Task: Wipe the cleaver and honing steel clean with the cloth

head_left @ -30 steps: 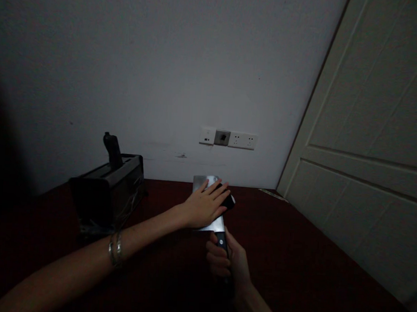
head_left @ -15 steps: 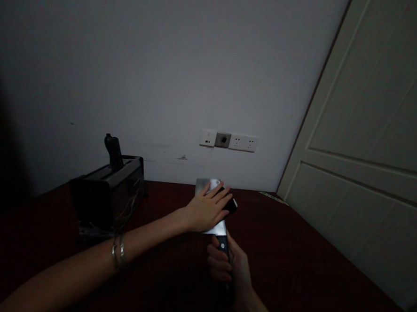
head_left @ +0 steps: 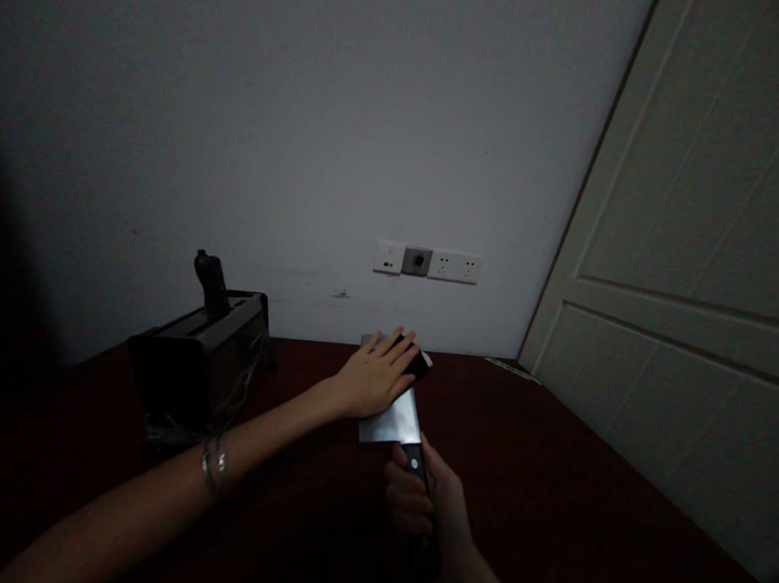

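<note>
A broad steel cleaver (head_left: 391, 424) lies flat on the dark red table (head_left: 550, 477), blade pointing away from me. My right hand (head_left: 426, 505) is wrapped round its black handle near the table's front. My left hand (head_left: 377, 374) lies flat on the far half of the blade, fingers stretched out and together. Under the fingertips a small dark object (head_left: 418, 362) with a pale edge shows beside the blade; I cannot make out what it is. Bracelets circle my left wrist.
A black knife block (head_left: 204, 359) with one dark handle (head_left: 210, 282) sticking up stands at the left against the white wall. A socket strip (head_left: 427, 262) is on the wall behind. A pale panelled door (head_left: 693, 284) bounds the table on the right.
My left hand has slid away from me along the blade, baring more steel near the handle. My right hand keeps its grip on the handle, about where it was.
</note>
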`<act>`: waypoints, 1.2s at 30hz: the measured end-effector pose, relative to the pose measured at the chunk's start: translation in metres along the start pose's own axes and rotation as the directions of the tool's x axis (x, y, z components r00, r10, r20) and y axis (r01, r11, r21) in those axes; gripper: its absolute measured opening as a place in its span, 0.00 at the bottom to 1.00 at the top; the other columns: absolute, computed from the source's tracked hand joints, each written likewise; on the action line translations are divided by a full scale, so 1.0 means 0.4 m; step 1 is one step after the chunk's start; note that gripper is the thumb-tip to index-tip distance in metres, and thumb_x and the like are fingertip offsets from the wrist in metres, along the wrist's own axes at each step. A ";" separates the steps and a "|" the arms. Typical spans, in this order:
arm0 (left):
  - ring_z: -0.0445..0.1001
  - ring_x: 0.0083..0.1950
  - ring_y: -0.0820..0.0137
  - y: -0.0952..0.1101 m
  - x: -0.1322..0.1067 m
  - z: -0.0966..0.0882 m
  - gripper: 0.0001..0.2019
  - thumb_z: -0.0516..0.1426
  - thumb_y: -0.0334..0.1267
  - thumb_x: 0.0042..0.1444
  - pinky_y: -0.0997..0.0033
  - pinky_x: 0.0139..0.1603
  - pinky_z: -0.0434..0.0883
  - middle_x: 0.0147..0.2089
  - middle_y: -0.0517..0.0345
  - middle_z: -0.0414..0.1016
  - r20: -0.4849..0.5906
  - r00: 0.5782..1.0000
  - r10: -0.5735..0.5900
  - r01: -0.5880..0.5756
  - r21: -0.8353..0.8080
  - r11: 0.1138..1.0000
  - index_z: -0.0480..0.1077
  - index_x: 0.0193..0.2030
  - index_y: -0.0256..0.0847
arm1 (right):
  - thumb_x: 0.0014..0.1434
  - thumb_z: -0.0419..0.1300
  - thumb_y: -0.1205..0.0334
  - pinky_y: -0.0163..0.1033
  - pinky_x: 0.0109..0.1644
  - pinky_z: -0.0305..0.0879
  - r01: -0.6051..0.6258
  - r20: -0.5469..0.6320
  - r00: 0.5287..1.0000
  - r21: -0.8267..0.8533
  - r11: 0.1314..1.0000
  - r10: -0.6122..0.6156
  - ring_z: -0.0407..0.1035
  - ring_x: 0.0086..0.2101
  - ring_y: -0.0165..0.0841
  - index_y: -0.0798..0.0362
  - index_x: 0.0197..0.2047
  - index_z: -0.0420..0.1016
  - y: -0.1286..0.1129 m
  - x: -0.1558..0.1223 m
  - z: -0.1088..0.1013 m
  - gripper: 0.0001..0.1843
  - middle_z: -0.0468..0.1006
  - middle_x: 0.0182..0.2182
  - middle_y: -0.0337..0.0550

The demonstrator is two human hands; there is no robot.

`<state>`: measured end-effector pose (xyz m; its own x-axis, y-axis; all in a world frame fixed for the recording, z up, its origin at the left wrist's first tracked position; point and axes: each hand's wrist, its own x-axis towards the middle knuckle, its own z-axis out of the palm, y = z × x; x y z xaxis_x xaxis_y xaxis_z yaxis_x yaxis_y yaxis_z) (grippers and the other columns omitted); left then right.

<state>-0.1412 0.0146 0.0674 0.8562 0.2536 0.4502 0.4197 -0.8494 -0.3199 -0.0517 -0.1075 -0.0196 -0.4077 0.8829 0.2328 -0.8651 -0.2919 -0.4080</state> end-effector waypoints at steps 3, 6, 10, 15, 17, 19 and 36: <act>0.35 0.68 0.64 0.062 -0.041 -0.027 0.25 0.36 0.47 0.63 0.60 0.64 0.44 0.68 0.54 0.41 -0.010 0.992 0.123 -0.123 -0.018 0.992 0.47 0.64 0.39 | 0.56 0.55 0.55 0.21 0.09 0.42 0.005 0.016 1.000 0.006 1.000 -0.005 0.38 0.12 0.16 0.59 0.29 0.66 -0.007 -0.001 0.003 0.14 0.57 0.14 0.28; 0.36 0.68 0.65 0.056 -0.048 -0.036 0.25 0.36 0.47 0.63 0.60 0.64 0.44 0.68 0.56 0.41 0.003 0.988 0.154 -0.154 -0.026 0.988 0.47 0.64 0.41 | 0.56 0.54 0.55 0.21 0.09 0.42 0.002 0.030 1.000 0.001 1.000 -0.002 0.38 0.12 0.17 0.59 0.29 0.66 -0.004 -0.003 0.006 0.14 0.56 0.14 0.28; 0.38 0.68 0.64 -0.026 -0.019 -0.020 0.25 0.35 0.46 0.63 0.59 0.64 0.44 0.68 0.53 0.42 0.034 0.999 0.034 -0.033 -0.005 0.999 0.45 0.65 0.39 | 0.57 0.53 0.54 0.21 0.09 0.41 -0.008 0.028 1.000 -0.024 1.000 0.009 0.36 0.12 0.17 0.57 0.27 0.63 0.002 -0.001 0.006 0.15 0.55 0.14 0.27; 0.35 0.68 0.64 -0.010 -0.038 -0.024 0.26 0.36 0.47 0.63 0.59 0.64 0.43 0.68 0.52 0.41 0.042 0.996 0.072 -0.073 0.006 0.997 0.44 0.65 0.38 | 0.58 0.52 0.53 0.21 0.10 0.40 0.018 0.012 1.000 -0.046 0.999 -0.017 0.36 0.12 0.17 0.57 0.28 0.63 -0.004 0.000 0.000 0.15 0.53 0.14 0.27; 0.34 0.68 0.65 0.026 -0.058 -0.036 0.26 0.37 0.47 0.62 0.60 0.64 0.43 0.68 0.55 0.41 0.024 0.990 0.142 -0.142 -0.005 0.990 0.44 0.65 0.40 | 0.58 0.52 0.53 0.21 0.10 0.40 0.024 0.002 1.000 -0.054 0.998 -0.024 0.35 0.12 0.17 0.57 0.29 0.63 -0.007 -0.002 0.000 0.14 0.53 0.15 0.27; 0.34 0.68 0.65 0.042 -0.065 -0.044 0.26 0.38 0.48 0.62 0.61 0.64 0.43 0.68 0.57 0.40 0.016 0.983 0.184 -0.183 -0.016 0.983 0.44 0.65 0.42 | 0.58 0.52 0.54 0.21 0.10 0.39 0.018 0.002 1.000 -0.057 0.998 -0.018 0.35 0.12 0.17 0.57 0.29 0.63 -0.006 -0.006 0.002 0.14 0.53 0.14 0.27; 0.33 0.68 0.66 0.048 -0.069 -0.071 0.26 0.38 0.48 0.62 0.61 0.64 0.42 0.68 0.57 0.39 0.008 0.975 0.220 -0.220 -0.033 0.975 0.44 0.65 0.41 | 0.57 0.54 0.53 0.20 0.09 0.40 0.031 -0.011 0.999 -0.042 0.999 -0.032 0.37 0.12 0.17 0.57 0.29 0.64 -0.015 -0.014 0.024 0.15 0.55 0.14 0.27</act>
<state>-0.1654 -0.0218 0.0726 0.9301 0.0641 0.3616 0.2109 -0.8993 -0.3832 -0.0469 -0.1143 -0.0098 -0.3769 0.8957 0.2361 -0.8643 -0.2484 -0.4374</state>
